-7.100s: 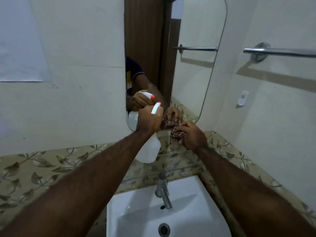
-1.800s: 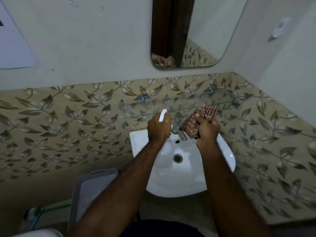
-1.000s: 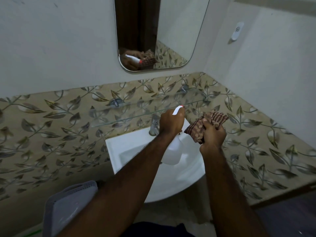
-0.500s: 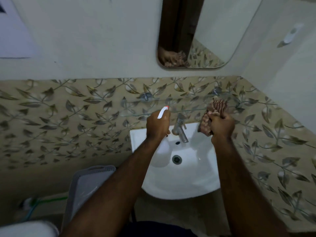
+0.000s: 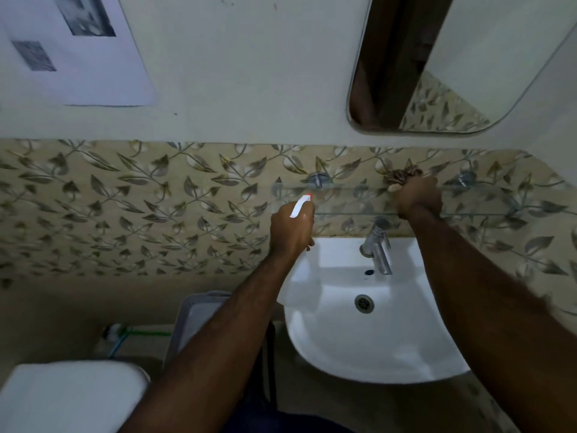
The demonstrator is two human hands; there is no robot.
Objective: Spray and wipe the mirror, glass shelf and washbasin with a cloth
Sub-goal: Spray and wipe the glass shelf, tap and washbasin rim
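Observation:
My left hand [image 5: 292, 231] grips a white spray bottle [image 5: 300, 206] with a red-tipped nozzle, held at the left end of the glass shelf [image 5: 352, 198]. On top of that shelf my right hand [image 5: 416, 198] presses a bunched brown striped cloth [image 5: 402, 176] against the glass near the wall. The white washbasin [image 5: 368, 348] with its chrome tap [image 5: 377, 242] sits below the shelf. The mirror [image 5: 468, 57] hangs on the wall at the upper right. Most of the bottle's body is hidden behind my left hand and arm.
A printed paper sheet [image 5: 75, 48] is stuck on the wall at the upper left. A grey bin [image 5: 199, 317] stands on the floor left of the basin, beside a white toilet cistern [image 5: 71, 398] and a brush with a green handle [image 5: 125, 334].
My right hand has risen from the basin's right rim and now holds the cloth on the glass shelf. The view has swung left and down; the left hand keeps the bottle near the shelf's left end.

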